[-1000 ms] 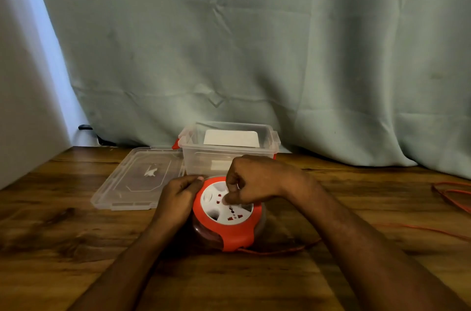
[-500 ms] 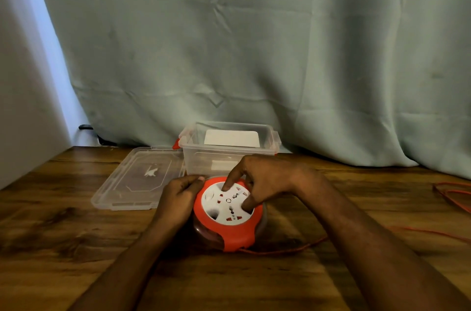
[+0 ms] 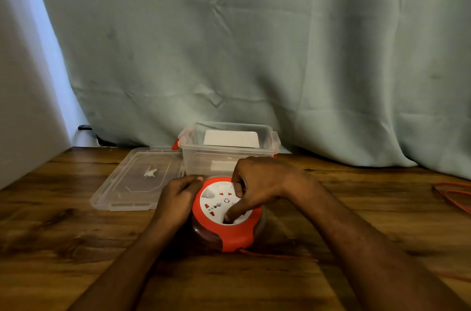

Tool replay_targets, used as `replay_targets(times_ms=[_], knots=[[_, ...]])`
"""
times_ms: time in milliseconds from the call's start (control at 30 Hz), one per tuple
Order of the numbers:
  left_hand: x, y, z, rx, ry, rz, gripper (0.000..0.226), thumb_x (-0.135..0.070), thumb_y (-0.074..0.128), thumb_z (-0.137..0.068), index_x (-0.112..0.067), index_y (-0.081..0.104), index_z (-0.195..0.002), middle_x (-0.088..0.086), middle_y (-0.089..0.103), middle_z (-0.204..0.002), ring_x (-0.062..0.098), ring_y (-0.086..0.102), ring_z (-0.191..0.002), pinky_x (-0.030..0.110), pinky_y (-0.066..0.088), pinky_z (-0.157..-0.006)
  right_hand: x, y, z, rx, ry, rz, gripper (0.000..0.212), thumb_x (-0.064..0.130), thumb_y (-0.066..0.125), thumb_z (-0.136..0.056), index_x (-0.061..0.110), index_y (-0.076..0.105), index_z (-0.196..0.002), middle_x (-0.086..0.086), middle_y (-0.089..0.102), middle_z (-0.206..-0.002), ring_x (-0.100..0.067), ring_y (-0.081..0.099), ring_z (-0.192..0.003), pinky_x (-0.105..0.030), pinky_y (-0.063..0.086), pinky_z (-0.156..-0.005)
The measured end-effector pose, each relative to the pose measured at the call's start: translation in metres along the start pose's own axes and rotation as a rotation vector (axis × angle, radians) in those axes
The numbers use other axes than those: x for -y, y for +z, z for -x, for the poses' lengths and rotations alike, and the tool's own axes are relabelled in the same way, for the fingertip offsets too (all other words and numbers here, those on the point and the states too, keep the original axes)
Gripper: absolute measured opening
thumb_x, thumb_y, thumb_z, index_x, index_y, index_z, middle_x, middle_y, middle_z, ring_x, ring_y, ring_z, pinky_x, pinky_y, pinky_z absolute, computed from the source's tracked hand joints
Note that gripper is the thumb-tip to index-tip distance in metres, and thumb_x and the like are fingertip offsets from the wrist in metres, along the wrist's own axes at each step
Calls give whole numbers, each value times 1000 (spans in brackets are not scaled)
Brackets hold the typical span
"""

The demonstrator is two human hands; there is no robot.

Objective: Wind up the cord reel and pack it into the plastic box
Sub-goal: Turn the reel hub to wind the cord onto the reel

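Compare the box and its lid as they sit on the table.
The box stands upright and open, while the lid lies flat on the table, to the box's left. The box is deep and has a white label on its far wall and orange latches; the lid is shallow, with only a raised outline. Both are clear plastic.

Orange-and-white cord reel (image 3: 224,211) lies flat just before the open clear plastic box (image 3: 230,155).
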State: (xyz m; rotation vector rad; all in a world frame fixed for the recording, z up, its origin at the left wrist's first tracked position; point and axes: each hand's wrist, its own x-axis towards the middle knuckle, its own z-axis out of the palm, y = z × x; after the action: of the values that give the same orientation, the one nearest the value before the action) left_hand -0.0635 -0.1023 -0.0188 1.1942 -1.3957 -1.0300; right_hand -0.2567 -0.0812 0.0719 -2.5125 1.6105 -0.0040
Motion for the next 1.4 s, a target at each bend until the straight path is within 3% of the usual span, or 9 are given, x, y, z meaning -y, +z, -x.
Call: replay_targets(times_ms=[167,400,600,700,900,1067,1200,1333,1400], knots=[[0,0,0,0,-4,-4,29,-27,53,-108,-34,78,-95,-6,84,-89,19,82,-78,33,65,-71,4,1,1,-5,28,39,48,67,80,-74,32,48,-69,4,75,-101,-16,73,-88,-29,62,-74],[-1,0,2,12,-3,-18,29,-26,52,-108,-32,78,-95,2,84,-95,23,81,-84,42,66,-80,6,5,-4,-21,58,97,66,74,75,-74,20,64,-110,3,76,-112,-13,72,-85,-26,61,-70],[-1,-1,1,12,16,-23,30,-27,53,-107,-35,78,-92,-3,84,-89,18,82,-79,37,66,-75,9,8,-6,4,105,80,61,75,70,-78,21,65,-105,3,75,-107,-15,73,-84,-21,52,-61],[0,-1,1,13,14,-26,32,-26,53,-107,-34,78,-90,-6,84,-86,16,81,-77,35,65,-73,4,-1,-2,-3,41,-14,40,64,73,-84,25,64,-81,10,71,-93,-11,72,-85,-21,51,-62],[0,0,0,15,13,-33,32,-25,53,-107,-33,80,-91,-4,84,-87,18,81,-77,33,64,-71,-11,-11,4,11,-71,-121,53,15,80,-87,33,65,-134,34,36,-71,10,50,-58,-8,35,-55],[-1,-1,1,32,34,-62,34,-25,53,-107,-34,80,-89,-7,84,-84,15,81,-75,34,64,-74,-15,-7,0,46,-107,-105,60,12,80,-86,33,64,-140,38,47,-78,14,52,-59,-1,37,-48],[-1,-1,1,29,21,-61,33,-26,53,-107,-33,80,-89,-6,84,-84,15,81,-75,36,65,-74,-17,-4,-2,69,-123,-110,63,13,77,-89,35,59,-145,14,61,-128,1,56,-86,-3,42,-55],[0,-1,1,31,28,-63,32,-26,53,-107,-31,81,-92,-4,84,-86,18,81,-77,38,65,-76,-16,-4,-2,73,-105,-118,63,11,78,-88,34,60,-144,31,49,-88,9,51,-71,-2,40,-51],[0,-1,1,37,32,-64,33,-26,53,-107,-33,80,-90,-6,84,-85,16,81,-76,37,65,-75,-15,-6,0,67,-107,-107,62,13,80,-86,33,62,-141,22,61,-104,4,58,-80,-4,44,-58]])
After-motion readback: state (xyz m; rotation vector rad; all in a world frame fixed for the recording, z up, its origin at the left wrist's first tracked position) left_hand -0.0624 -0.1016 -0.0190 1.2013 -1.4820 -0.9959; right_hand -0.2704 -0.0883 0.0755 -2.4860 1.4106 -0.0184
